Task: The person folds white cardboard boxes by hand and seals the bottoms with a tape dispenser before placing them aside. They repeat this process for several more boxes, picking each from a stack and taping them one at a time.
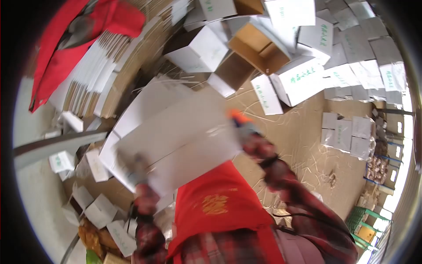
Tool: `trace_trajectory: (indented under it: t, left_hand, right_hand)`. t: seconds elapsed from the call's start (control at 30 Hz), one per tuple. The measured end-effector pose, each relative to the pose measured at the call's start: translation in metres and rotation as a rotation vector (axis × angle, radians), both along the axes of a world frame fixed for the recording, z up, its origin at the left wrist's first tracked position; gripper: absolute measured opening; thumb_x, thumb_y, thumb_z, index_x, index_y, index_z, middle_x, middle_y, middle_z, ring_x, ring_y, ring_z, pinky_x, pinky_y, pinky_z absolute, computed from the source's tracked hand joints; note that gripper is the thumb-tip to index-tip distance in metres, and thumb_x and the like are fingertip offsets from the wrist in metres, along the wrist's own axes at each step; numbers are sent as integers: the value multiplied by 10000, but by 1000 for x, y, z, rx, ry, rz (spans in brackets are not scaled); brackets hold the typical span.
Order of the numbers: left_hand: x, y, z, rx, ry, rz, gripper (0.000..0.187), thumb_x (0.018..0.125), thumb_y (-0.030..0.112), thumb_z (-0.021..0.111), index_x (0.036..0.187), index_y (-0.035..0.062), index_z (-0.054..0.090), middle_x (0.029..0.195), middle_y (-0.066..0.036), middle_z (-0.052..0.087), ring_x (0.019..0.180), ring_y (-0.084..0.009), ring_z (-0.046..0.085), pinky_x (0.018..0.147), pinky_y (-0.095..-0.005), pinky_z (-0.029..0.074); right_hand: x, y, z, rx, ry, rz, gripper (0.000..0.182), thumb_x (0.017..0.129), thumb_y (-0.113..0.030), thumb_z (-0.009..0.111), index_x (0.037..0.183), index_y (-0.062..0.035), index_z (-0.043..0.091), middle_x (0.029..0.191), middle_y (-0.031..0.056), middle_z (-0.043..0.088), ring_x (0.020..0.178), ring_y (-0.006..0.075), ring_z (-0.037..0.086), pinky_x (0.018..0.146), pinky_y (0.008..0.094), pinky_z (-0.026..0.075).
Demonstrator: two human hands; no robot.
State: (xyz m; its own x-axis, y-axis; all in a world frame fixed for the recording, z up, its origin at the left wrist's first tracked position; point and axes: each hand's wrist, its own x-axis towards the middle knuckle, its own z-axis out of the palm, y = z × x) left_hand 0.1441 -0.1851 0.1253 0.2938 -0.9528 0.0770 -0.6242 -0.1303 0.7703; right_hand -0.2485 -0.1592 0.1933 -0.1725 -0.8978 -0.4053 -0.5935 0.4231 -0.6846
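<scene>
Lengthwise, the white carton (189,132) slants up-right, both hands' fingers (141,163) too blurred to judge

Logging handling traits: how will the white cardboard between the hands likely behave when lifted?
The white cardboard is likely fairly stiff: its broad face spans the left hand and right hand without obvious sag. It may flex along the line crossing that face. It's probably light for its size, being cardboard, though motion blurs it.

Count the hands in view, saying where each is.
2: the left hand at the left part of the white carton, the right hand at its right edge. Others may be hidden.
</scene>
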Motion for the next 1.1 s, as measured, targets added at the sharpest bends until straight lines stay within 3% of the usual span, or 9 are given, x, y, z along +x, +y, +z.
trace_trajectory:
  t: [0.03, 0.07, 0.23, 0.4, 0.5, 0.6, 0.73, 0.9, 1.1]
  left_hand:
    - [-27, -2, 3, -282, -557, -243, 593, 877, 232, 509, 1384, 62, 254, 1339, -153, 393, 1132, -280, 463, 948, -380, 380]
    - [-56, 0, 15, -350, -567, -382, 566, 870, 238, 518, 1356, 62, 288, 1317, -151, 413, 1123, -279, 471, 945, -375, 383]
    - [-175, 64, 21, 4, 385, -978, 450, 834, 272, 563, 1214, 57, 455, 1204, -142, 511, 1081, -272, 511, 934, -355, 399]
    - [-104, 131, -140, 517, 243, -530, 443, 827, 371, 504, 1118, 43, 565, 1057, -192, 602, 1021, -316, 560, 915, -369, 426]
    - [-16, 135, -268, 882, -219, -677, 421, 850, 304, 547, 1195, 64, 515, 1214, -103, 541, 1121, -260, 501, 969, -361, 359]
    - [-5, 100, -176, 1152, 1094, 625, 519, 875, 389, 472, 1290, 84, 405, 1319, -82, 447, 1208, -275, 411, 1025, -374, 268]
    - [24, 116, -218, 1023, 1367, 952, 534, 850, 450, 465, 1250, 99, 432, 1296, -78, 442, 1211, -229, 387, 1008, -403, 285]
    - [16, 118, -288, 620, 1918, 1236, 546, 847, 437, 430, 1297, 131, 386, 1371, -64, 379, 1270, -232, 322, 1023, -394, 222]
    - [10, 70, -187, 631, 1733, 1492, 495, 788, 440, 598, 1167, 137, 498, 1237, -32, 486, 1167, -204, 432, 938, -352, 357]
  right_hand:
    - [-15, 22, 9, -5, -88, -165, 284, 805, -264, 604, 1003, -62, 585, 921, 57, 601, 835, 177, 580, 740, 305, 462]
    - [-32, 49, 19, -24, -169, -324, 284, 803, -263, 607, 1006, -65, 584, 914, 52, 602, 824, 174, 583, 732, 301, 465]
    - [-72, 217, 69, -34, -417, -923, 289, 794, -257, 623, 1019, -81, 578, 880, 27, 609, 769, 159, 595, 692, 284, 478]
    - [-50, 311, 14, 202, -394, -1188, 226, 773, -221, 648, 939, -98, 557, 753, -8, 582, 643, 133, 585, 591, 260, 489]
    - [-22, 246, -74, 499, -302, -818, 359, 701, -249, 709, 979, -69, 572, 746, 40, 596, 645, 178, 598, 570, 311, 484]
    - [64, 104, -87, 246, -174, -101, 433, 685, -296, 710, 1033, -82, 565, 834, 72, 608, 740, 236, 594, 644, 324, 476]
    - [153, -37, -136, 408, 438, 473, 331, 736, -240, 617, 1019, -80, 557, 867, 135, 621, 831, 291, 604, 715, 383, 472]
    - [203, -120, -236, 412, 590, 882, 607, 683, -383, 662, 1157, -51, 478, 905, 144, 635, 854, 292, 624, 776, 404, 422]
    - [204, -130, -244, 430, 642, 1028, 790, 673, -424, 679, 1266, -3, 371, 1016, 149, 606, 944, 271, 595, 813, 421, 395]
